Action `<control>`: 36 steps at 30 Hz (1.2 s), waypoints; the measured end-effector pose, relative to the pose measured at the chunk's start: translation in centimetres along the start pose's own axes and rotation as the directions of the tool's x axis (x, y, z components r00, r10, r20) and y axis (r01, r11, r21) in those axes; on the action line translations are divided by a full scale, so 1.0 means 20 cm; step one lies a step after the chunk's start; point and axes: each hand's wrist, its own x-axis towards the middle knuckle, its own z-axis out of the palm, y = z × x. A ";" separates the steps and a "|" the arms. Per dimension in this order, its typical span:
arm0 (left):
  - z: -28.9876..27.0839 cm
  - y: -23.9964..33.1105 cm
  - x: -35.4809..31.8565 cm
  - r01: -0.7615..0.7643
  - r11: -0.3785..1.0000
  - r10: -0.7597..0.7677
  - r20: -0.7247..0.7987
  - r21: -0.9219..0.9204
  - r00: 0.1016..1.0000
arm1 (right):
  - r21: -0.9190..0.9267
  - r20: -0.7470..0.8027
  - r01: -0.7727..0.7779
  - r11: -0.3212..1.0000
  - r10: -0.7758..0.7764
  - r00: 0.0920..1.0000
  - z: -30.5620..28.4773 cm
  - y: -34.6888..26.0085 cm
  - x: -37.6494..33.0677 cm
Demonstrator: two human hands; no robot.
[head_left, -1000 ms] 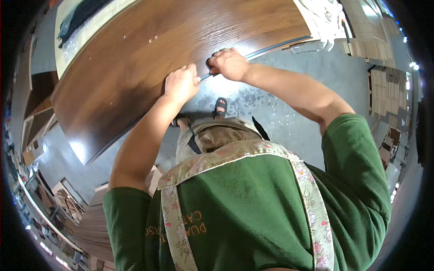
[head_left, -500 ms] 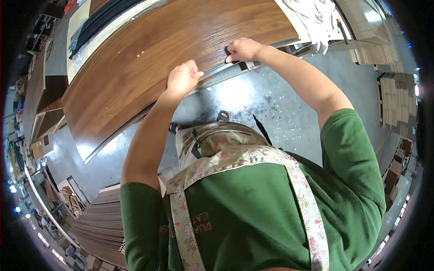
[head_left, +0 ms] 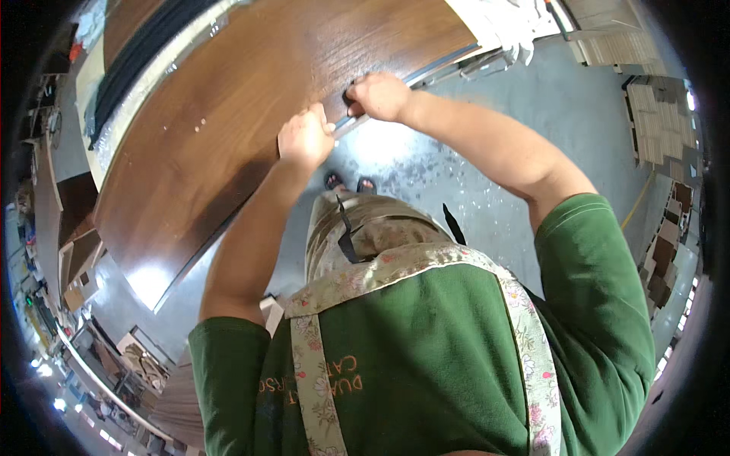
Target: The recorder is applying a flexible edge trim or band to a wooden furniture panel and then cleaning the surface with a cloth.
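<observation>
A large brown wood-grain panel [head_left: 228, 99] lies across the work surface, its near long edge toward me. A thin grey-blue strip [head_left: 442, 61] runs along that edge. My left hand [head_left: 304, 138] is closed at the edge, thumb side to the right; what its fingers hold is hidden. Just to its right, my right hand [head_left: 380, 97] is closed around a small dark object, of which only a bit shows at the fingertips, its kind not clear. That hand rests on the panel's edge.
Crumpled white cloth [head_left: 506, 26] lies beyond the panel's right end. A dark folded fabric roll [head_left: 141, 64] and clear plastic lie along its far left side. Stacked boards [head_left: 658, 121] stand at the right. Grey floor [head_left: 487, 144] spreads below the edge.
My right hand has slid left along the panel's edge, closer to my left hand. The left hand stays closed at nearly the same place. The whole view has shifted slightly.
</observation>
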 end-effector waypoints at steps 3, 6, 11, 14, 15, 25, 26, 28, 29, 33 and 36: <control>-0.02 -0.02 -0.02 0.036 0.992 -0.030 0.048 -0.119 0.998 | 0.022 -0.059 0.072 0.997 -0.071 0.996 0.03 0.06 -0.01; -0.06 -0.01 -0.03 0.084 0.992 -0.069 0.152 -0.097 0.986 | 0.034 -0.083 0.014 0.999 -0.011 0.996 0.04 0.28 -0.07; -0.02 0.02 0.07 -0.057 0.993 0.072 0.142 -0.106 0.987 | 0.041 0.037 -0.165 0.985 0.164 0.986 -0.19 0.54 -0.21; 0.06 0.14 0.22 -0.154 0.979 0.170 0.111 -0.137 0.979 | 0.027 0.232 -0.226 0.974 0.214 0.949 -0.27 0.52 -0.15; 0.09 0.19 0.28 -0.197 0.971 0.209 0.082 -0.138 0.974 | 0.027 0.248 -0.236 0.971 0.222 0.943 -0.27 0.51 -0.14; 0.15 0.40 0.42 -0.131 0.987 0.145 0.167 -0.092 0.975 | -0.019 -0.062 -0.037 0.999 0.036 0.997 -0.09 0.57 -0.19; 0.16 0.42 0.42 -0.136 0.988 0.145 0.156 -0.067 0.977 | -0.024 -0.156 -0.046 0.999 0.042 0.987 -0.07 0.56 -0.21; 0.17 0.43 0.40 -0.153 0.988 0.155 0.087 -0.030 0.984 | 0.009 -0.130 -0.049 0.999 0.050 0.990 -0.06 0.57 -0.20; 0.18 0.42 0.37 -0.150 0.989 0.151 0.086 -0.017 0.985 | 0.027 -0.106 -0.054 0.998 0.056 0.993 -0.06 0.56 -0.20; 0.22 0.38 0.35 -0.184 0.982 0.183 -0.022 -0.041 0.983 | 0.076 -0.134 0.001 0.997 0.009 0.991 -0.07 0.62 -0.21; 0.21 0.36 0.31 -0.162 0.971 0.159 -0.031 -0.178 0.987 | 0.078 -0.078 -0.017 0.997 0.023 0.997 -0.14 0.74 -0.25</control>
